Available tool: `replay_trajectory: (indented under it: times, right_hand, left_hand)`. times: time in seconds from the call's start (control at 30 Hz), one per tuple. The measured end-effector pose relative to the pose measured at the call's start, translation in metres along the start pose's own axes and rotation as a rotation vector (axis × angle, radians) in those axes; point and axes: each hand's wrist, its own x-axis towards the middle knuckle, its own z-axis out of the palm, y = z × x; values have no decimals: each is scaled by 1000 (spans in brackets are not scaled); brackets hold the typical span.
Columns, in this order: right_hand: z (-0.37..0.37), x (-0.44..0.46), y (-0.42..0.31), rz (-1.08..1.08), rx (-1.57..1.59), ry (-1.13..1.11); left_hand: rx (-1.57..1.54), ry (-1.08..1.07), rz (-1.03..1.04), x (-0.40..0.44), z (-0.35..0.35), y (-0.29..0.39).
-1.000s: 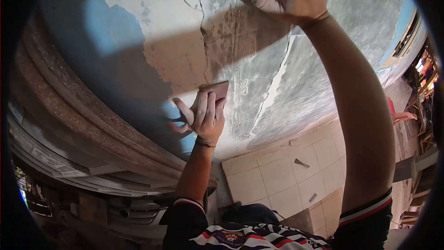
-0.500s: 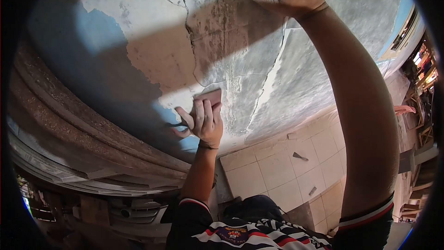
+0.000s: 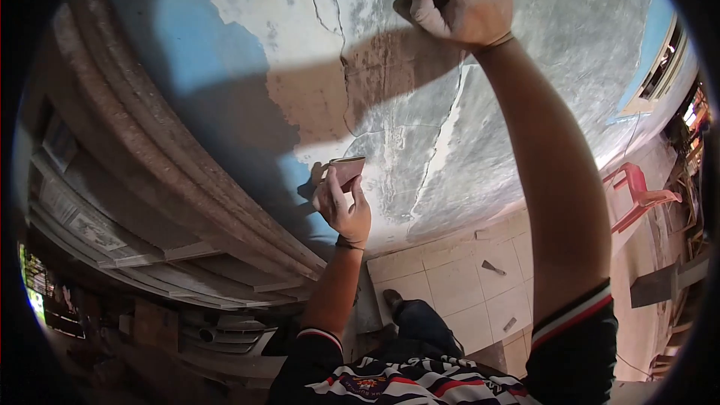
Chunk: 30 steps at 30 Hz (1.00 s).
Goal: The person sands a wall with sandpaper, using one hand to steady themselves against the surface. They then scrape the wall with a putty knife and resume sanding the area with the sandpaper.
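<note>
My left hand [image 3: 343,206] pinches a folded piece of reddish-brown sandpaper [image 3: 347,171] between thumb and fingers. Its folded edge faces up, close to the wall [image 3: 510,142]; whether it touches the surface I cannot tell. Cracks run down the worn grey plaster, and a whitish strip [image 3: 448,116] follows one of them. Higher up, at the top edge of the view, my right hand [image 3: 472,4] is against the wall with its fingers spread. Deep shadow lies around those fingers, and part of the hand is cut off by the frame.
On the tiled floor [image 3: 450,292] lie a scraper [image 3: 493,267] and a small grey piece [image 3: 510,324]. A red plastic chair [image 3: 637,191] stands at right. Along the left runs a brown ledge or frame [image 3: 172,157]. A vent opening [image 3: 660,67] shows at upper right.
The view has shifted, bringing the red chair and my leg further into sight. My left hand has turned the sandpaper so its folded edge shows. The fingers of my right hand look more spread.
</note>
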Motion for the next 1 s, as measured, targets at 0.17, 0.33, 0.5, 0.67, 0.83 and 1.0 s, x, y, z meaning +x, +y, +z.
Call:
replay_trajectory:
  times: [0.17,0.33,0.5,0.67,0.83,1.0]
  right_hand:
    - [-12,-10,-12,265,66,-55]
    - [-87,-69,-97,887,506,-154]
    - [-159,-129,-259,2014,1298,-277]
    - [-193,-122,-293,2148,1507,-344]
    - [-206,-121,-292,2155,1676,-336]
    - [-192,-115,-286,1876,1725,-405]
  left_hand:
    - [-310,-83,-377,8,-18,22]
    - [-632,-245,-679,26,-61,50]
    - [-585,-258,-460,-17,-79,57]
    - [-598,-572,-294,-20,-109,65]
    - [-773,-873,-244,-3,-137,52]
    - [-904,-905,-378,9,-136,45]
